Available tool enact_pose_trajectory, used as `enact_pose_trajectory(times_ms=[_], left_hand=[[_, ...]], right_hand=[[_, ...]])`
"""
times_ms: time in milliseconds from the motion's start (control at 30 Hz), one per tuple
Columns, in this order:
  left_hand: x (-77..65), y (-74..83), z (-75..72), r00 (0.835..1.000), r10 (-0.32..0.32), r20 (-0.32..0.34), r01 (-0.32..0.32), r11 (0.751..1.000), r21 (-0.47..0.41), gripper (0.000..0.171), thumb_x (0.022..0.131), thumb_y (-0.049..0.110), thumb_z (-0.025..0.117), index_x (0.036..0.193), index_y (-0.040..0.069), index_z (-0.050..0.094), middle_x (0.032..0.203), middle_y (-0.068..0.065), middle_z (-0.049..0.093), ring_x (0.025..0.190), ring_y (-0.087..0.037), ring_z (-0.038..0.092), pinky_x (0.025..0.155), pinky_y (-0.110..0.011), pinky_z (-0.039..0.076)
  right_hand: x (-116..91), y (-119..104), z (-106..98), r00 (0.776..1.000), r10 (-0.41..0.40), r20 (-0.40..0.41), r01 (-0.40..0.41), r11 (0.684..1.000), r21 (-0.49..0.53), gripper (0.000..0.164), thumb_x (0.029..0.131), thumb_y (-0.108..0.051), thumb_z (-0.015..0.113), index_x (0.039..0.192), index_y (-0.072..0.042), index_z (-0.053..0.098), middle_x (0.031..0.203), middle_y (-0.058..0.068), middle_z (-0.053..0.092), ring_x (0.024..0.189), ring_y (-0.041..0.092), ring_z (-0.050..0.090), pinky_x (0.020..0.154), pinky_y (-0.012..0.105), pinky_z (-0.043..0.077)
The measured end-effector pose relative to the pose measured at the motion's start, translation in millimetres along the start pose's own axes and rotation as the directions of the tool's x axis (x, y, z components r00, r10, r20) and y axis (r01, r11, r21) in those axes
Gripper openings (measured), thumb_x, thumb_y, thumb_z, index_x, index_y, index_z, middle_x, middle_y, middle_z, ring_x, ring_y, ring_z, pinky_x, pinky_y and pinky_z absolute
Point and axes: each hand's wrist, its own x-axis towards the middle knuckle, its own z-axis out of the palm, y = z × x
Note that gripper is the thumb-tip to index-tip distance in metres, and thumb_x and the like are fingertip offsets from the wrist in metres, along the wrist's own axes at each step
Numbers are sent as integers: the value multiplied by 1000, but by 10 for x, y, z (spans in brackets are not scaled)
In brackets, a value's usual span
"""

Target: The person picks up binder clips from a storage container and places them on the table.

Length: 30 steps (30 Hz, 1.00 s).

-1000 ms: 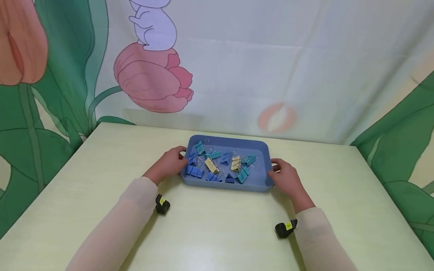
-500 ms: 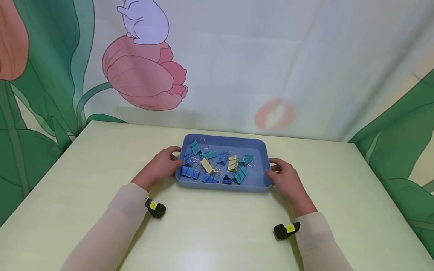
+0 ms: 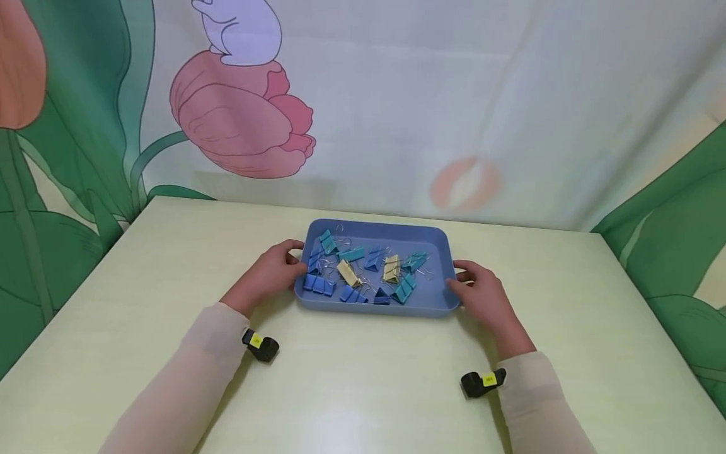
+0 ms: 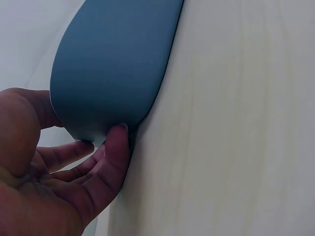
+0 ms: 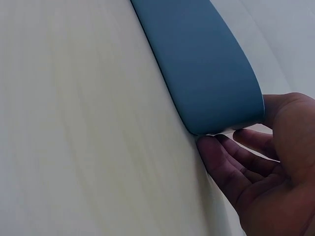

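Note:
A shallow blue rectangular tray (image 3: pixel 391 309) rests near the back of the table. Inside lie several binder clips, some blue, some teal (image 3: pixel 404 289) and some pale yellow (image 3: pixel 348 273), mostly toward the left and middle. At the tray's left end my left hand (image 3: pixel 269 272) holds it, thumb near the rim. My right hand (image 3: pixel 483 295) grips the opposite end in the same way. In the left wrist view, curled fingertips meet the lower edge of the tray's outer wall (image 4: pixel 113 64). The right wrist view shows fingers (image 5: pixel 212 152) at the bottom corner.
The pale wooden table (image 3: pixel 351 378) extends toward me in front of the tray. Behind it hangs a cloth backdrop (image 3: pixel 386 126) with printed flowers and leaves. A small black wrist camera (image 3: pixel 262 347) sits on the left cuff, another camera (image 3: pixel 481 383) on the right.
The head view has shifted slightly, so the tray and arms appear a little further left than one second ago. Both hands keep their places at the tray's ends.

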Motion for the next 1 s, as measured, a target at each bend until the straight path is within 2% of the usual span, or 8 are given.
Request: enact_pose_trajectory(times_ms=[233, 400, 633, 833, 1000], left_hand=[[-16, 7, -16, 1000, 26, -1, -26, 999, -23, 57, 94, 20, 53, 147, 8, 36, 115, -18, 60, 88, -23, 62, 74, -30, 54], [0, -10, -26, 1000, 9, -11, -9, 1000, -23, 57, 94, 20, 53, 147, 9, 36, 114, -17, 60, 88, -22, 62, 74, -30, 54], [-13, -10, -65, 999, 31, -12, -31, 999, -22, 56, 93, 19, 54, 145, 8, 37, 112, -17, 60, 87, -22, 62, 73, -30, 53], [-38, 14, -37, 997, 66, -28, -64, 997, 51, 57, 93, 18, 56, 144, 4, 37, 109, -17, 60, 77, -20, 60, 66, -28, 51], [-60, 52, -4, 995, 89, -41, -81, 982, 171, 60, 92, 18, 55, 146, 3, 32, 105, -15, 61, 72, -19, 58, 63, -29, 50]], right_hand=[[-4, -19, 13, 1000, 15, -12, -15, 1000, -14, 50, 94, -26, 59, 141, -9, 49, 122, 19, 62, 108, 31, 59, 80, 35, 55], [0, -55, 3, 1000, -7, -21, 6, 999, -46, 52, 94, -31, 60, 140, -10, 50, 123, 18, 61, 111, 32, 59, 86, 39, 54], [-8, -164, 11, 987, -87, -135, 80, 995, -60, 50, 93, -29, 61, 138, -8, 52, 134, 17, 55, 123, 34, 52, 97, 47, 48], [7, -280, 50, 955, -184, -231, 168, 982, -86, 43, 92, -23, 64, 131, -7, 59, 131, 15, 57, 113, 36, 61, 90, 45, 52], [50, -359, 76, 962, -204, -183, 195, 979, -68, 44, 92, -22, 65, 132, -5, 58, 130, 16, 57, 114, 36, 61, 93, 45, 51]])
